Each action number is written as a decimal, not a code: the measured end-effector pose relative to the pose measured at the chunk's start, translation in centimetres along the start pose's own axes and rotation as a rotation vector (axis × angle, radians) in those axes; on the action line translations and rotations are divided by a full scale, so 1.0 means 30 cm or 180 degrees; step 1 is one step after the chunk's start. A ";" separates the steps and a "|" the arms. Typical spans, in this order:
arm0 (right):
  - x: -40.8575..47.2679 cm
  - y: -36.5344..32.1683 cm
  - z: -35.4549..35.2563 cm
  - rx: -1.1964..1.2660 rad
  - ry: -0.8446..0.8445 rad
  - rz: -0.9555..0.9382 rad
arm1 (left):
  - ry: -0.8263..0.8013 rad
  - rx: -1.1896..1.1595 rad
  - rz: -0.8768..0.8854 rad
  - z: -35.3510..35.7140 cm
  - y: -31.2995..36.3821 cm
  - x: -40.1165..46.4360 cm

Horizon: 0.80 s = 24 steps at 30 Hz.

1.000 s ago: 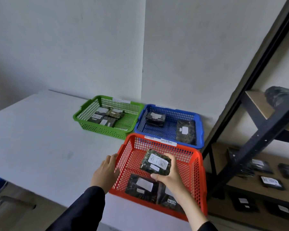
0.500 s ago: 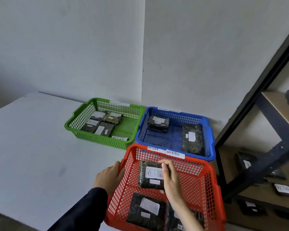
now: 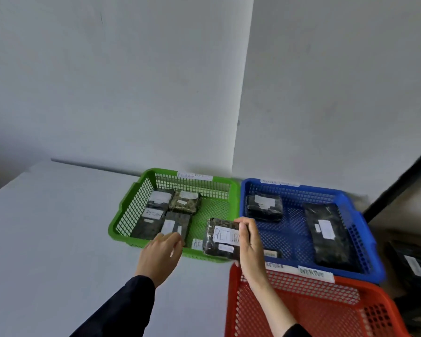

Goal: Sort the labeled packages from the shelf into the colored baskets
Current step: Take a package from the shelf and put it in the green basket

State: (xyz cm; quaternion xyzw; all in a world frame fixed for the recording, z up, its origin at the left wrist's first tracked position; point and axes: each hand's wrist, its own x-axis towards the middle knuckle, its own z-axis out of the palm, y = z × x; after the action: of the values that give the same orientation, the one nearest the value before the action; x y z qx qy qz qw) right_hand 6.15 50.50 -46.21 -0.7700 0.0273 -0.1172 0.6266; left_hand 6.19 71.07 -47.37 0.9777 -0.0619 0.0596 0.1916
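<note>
One dark package (image 3: 223, 238) labelled RETURN is gripped by the right hand (image 3: 249, 242) over the green basket's (image 3: 131, 205) near right corner; the left hand (image 3: 162, 254), fingers relaxed and empty, hovers just left of it.

Right hand (image 3: 249, 249) holds RETURN package (image 3: 221, 238) over green basket (image 3: 131, 203) front corner.
</note>
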 end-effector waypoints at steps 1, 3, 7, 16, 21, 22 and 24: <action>0.029 0.001 0.044 -0.0124 -0.0008 -0.0002 | 0.0013 0.0077 0.0102 0.003 -0.044 0.028; 0.086 0.024 0.122 -0.0429 -0.0028 0.0010 | -0.0005 0.0242 0.0213 0.016 -0.118 0.078; 0.182 0.082 0.231 -0.1321 -0.0165 0.0085 | -0.0351 0.0318 0.0270 0.038 -0.193 0.155; 0.313 0.180 0.270 -0.1570 -0.0859 0.0924 | -0.0250 0.0756 0.0602 0.103 -0.242 0.172; 0.300 0.205 0.310 -0.1887 -0.1020 0.1134 | -0.0104 0.0725 0.0700 0.121 -0.248 0.174; 0.290 0.214 0.316 -0.1980 -0.0915 0.1149 | -0.0074 0.0712 0.0699 0.123 -0.248 0.174; 0.275 0.221 0.316 -0.2479 -0.0920 0.1091 | -0.0071 0.0683 0.0685 0.125 -0.248 0.175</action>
State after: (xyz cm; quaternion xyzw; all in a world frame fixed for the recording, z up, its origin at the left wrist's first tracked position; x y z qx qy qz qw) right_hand 16.88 56.62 -53.21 -0.9413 0.1088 0.1162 0.2977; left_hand 12.77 75.96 -52.83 0.9809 -0.1617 0.0752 0.0778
